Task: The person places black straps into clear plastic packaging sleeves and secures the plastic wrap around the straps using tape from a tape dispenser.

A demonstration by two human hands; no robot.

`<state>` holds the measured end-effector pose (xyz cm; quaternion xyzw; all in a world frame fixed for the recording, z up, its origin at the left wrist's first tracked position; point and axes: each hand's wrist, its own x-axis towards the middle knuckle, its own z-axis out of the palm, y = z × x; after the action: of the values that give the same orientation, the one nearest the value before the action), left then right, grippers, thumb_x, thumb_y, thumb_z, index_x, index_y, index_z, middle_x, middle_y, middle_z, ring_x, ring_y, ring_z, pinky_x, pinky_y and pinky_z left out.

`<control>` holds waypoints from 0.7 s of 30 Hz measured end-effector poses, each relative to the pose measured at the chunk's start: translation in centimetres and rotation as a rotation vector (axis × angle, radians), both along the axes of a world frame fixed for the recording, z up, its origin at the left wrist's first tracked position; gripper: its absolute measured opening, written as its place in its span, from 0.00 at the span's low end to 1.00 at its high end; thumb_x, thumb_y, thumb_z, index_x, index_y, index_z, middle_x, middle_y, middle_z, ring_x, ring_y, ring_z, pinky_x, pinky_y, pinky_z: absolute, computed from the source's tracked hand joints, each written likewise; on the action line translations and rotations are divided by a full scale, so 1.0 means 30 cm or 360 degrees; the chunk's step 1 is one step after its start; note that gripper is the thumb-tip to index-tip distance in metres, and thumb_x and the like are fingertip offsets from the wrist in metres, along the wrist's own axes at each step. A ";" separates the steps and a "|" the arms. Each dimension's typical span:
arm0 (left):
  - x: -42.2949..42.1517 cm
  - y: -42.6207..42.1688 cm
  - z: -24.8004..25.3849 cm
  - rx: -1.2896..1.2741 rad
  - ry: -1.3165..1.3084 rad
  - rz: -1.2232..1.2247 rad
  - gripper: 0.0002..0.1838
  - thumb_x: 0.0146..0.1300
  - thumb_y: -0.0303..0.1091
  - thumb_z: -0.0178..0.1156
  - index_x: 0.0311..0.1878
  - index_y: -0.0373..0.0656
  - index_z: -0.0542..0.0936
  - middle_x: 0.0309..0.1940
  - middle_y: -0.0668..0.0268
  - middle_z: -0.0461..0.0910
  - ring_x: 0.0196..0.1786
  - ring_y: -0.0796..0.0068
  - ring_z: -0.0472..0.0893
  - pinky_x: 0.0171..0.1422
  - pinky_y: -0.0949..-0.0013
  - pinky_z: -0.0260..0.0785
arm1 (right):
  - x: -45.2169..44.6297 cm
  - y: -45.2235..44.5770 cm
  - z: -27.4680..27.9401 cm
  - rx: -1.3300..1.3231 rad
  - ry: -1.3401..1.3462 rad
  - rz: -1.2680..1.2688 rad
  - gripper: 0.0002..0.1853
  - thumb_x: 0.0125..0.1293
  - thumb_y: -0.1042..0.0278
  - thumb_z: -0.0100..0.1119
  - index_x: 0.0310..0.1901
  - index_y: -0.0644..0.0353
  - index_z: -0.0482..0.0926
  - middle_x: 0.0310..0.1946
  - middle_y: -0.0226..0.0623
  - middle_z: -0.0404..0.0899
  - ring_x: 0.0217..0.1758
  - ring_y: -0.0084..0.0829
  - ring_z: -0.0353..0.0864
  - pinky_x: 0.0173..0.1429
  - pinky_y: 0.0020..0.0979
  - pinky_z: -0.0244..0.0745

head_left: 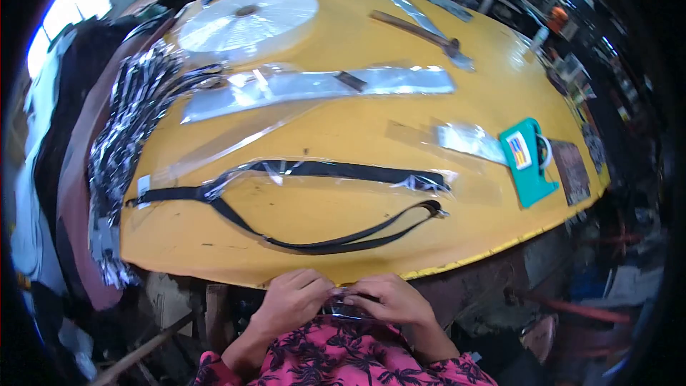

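Note:
My left hand [294, 302] and my right hand [391, 300] are close together at the front edge of the table, just above my lap. Both have bent fingers closed on a shiny piece of clear plastic [348, 309], mostly hidden by the fingers. Beyond them on the table lies a black strap [336, 248] with a long loop and a metal end at the right. Its other length [321, 169] sits partly inside a clear plastic sleeve, and a white tag [143, 189] is by its left end.
The yellow table [343, 129] bears a large white roll [236, 25], a stack of plastic sleeves [314, 93], a hammer [411, 28] and a green tape dispenser [525, 164]. A bundle of shiny wrapped straps [132, 129] hangs over the left edge, beside draped cloth [43, 143].

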<state>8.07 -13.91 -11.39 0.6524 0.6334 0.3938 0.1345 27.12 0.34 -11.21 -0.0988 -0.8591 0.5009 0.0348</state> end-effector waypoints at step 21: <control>0.020 -0.153 -0.060 0.0039 -0.0309 0.0214 0.11 0.68 0.39 0.63 0.37 0.43 0.75 0.35 0.61 0.77 0.36 0.56 0.81 0.36 0.57 0.74 | -0.063 -0.038 -0.006 -0.0236 -0.0282 -0.0061 0.04 0.60 0.80 0.69 0.36 0.70 0.85 0.24 0.41 0.81 0.27 0.28 0.81 0.33 0.29 0.72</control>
<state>8.66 -18.49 -13.19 0.5689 0.6548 0.4710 0.1605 25.21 -0.81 -11.40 -0.1614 -0.8175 0.5515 -0.0390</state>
